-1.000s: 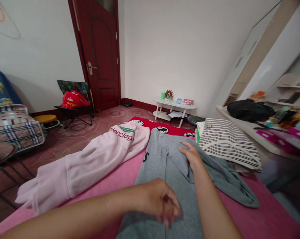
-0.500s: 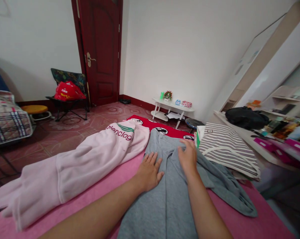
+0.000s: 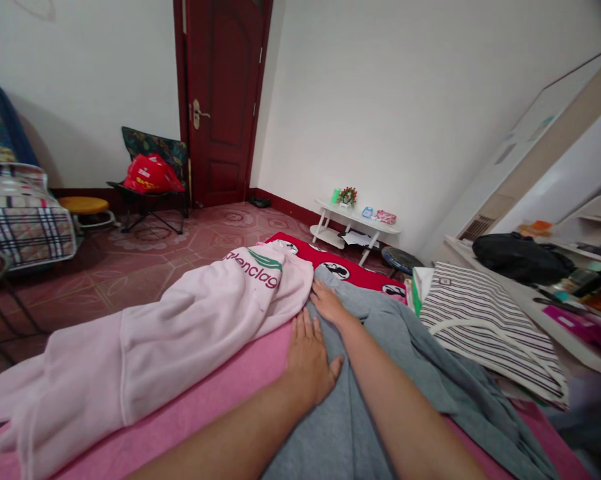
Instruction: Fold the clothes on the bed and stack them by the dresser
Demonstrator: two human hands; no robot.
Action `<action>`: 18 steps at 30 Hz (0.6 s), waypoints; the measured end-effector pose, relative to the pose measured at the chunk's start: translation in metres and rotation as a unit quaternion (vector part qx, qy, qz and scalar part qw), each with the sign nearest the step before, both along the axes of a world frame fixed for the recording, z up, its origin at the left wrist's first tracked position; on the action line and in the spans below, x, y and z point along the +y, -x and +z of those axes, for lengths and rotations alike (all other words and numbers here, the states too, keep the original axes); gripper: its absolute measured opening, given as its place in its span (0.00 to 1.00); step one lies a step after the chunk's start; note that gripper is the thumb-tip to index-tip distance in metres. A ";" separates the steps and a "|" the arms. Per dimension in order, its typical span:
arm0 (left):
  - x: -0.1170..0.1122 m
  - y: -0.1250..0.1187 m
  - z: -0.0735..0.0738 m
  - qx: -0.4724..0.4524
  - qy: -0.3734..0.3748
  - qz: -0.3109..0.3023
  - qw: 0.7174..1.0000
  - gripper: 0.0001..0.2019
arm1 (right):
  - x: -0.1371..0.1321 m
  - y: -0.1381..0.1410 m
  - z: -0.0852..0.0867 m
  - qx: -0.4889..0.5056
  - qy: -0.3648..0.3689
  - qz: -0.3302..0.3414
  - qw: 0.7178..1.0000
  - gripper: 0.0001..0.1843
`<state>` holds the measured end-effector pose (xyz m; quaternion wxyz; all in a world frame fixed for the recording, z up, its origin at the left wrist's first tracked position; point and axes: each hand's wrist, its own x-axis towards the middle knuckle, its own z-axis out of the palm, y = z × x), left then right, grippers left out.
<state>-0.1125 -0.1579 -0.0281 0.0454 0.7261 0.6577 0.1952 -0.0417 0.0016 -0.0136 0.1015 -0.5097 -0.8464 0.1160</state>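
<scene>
A grey long-sleeved garment [image 3: 353, 407] lies spread over a pink bed cover [image 3: 230, 387], one sleeve trailing to the right. My left hand [image 3: 310, 363] rests flat on its left edge, fingers stretched out and pointing away from me. Just beyond, my right hand [image 3: 328, 305] reaches across to the garment's upper left edge, its fingers extended and touching the cloth. Beside both hands on the left is a pale pink sweatshirt [image 3: 180, 327] with green and dark red lettering, loosely laid out. The fingertips of my right hand are close to its edge.
To the right lies a folded striped garment [image 3: 485, 320] on a pile. Red cloth with cartoon prints [image 3: 310, 257] covers the far end. Beyond stand a small white table [image 3: 325, 207], a folding chair [image 3: 155, 150] holding a red bag [image 3: 153, 175], and a dresser [image 3: 460, 247] with a black bag [image 3: 520, 257].
My right hand has moved left, from the grey garment's upper right to its upper left edge, beyond my left hand. The left hand stays flat on the cloth. The view has shifted slightly.
</scene>
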 end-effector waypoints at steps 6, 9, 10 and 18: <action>0.002 0.004 0.000 0.007 -0.002 -0.010 1.000 0.40 | 0.023 0.012 -0.003 -0.106 0.010 -0.068 0.992 0.31; 0.004 0.007 0.001 0.009 0.001 -0.011 1.000 0.36 | 0.017 0.009 -0.002 -0.104 0.016 -0.068 0.992 0.31; 0.004 0.007 0.001 0.010 0.000 -0.012 1.000 0.35 | 0.012 0.007 -0.002 -0.096 0.020 -0.060 0.993 0.31; 0.003 0.008 -0.002 0.021 -0.018 -0.020 0.999 0.34 | -0.080 -0.066 0.024 0.116 0.094 0.074 0.986 0.28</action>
